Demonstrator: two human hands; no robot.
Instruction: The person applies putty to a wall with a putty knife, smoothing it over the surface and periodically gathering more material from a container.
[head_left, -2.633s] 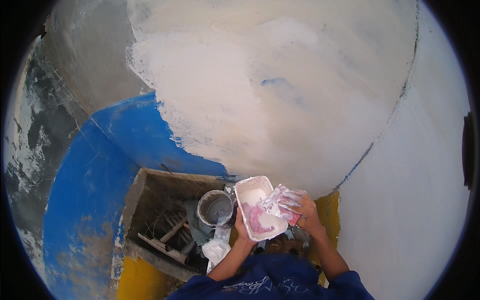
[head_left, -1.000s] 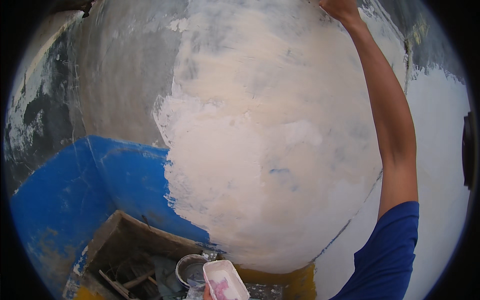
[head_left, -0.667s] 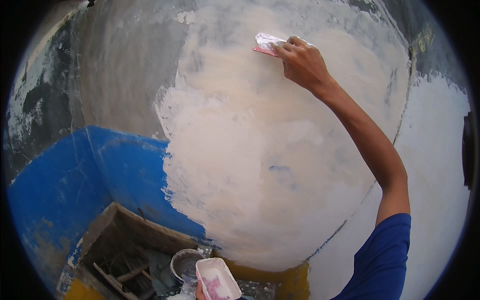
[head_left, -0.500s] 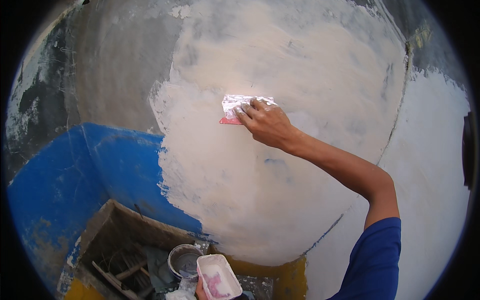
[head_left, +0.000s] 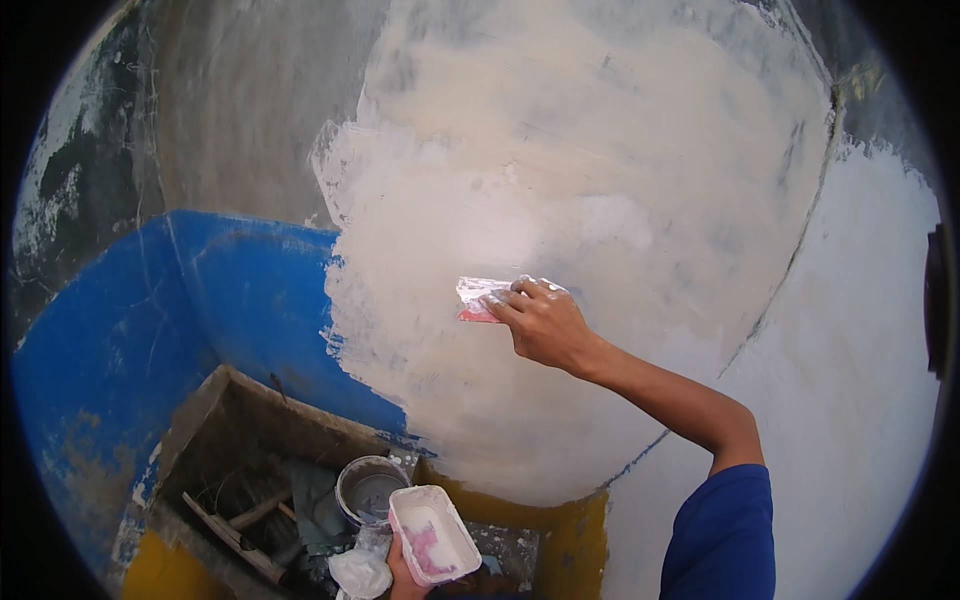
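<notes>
My right hand (head_left: 545,322) grips a flat putty scraper (head_left: 480,299) with a red edge, its face smeared with white paste. The scraper lies against the wall (head_left: 600,170), on a broad patch of whitish putty. White paste also coats the fingers. Low in view, my left hand (head_left: 404,575) holds a small rectangular plastic tub (head_left: 435,535) from its left side. Inside the tub are white paste and a pinkish stain. Part of the left hand is hidden beneath the tub.
A round bucket (head_left: 372,490) stands beside the tub, with a crumpled white plastic bag (head_left: 361,573) below it. At lower left, a concrete recess holds wooden pieces (head_left: 235,540). Blue paint (head_left: 250,300) covers the wall at left; bare grey plaster (head_left: 255,110) lies above.
My right hand has moved down the wall with the scraper. The left hand and tub have risen slightly in view, and the view itself has shifted a little.
</notes>
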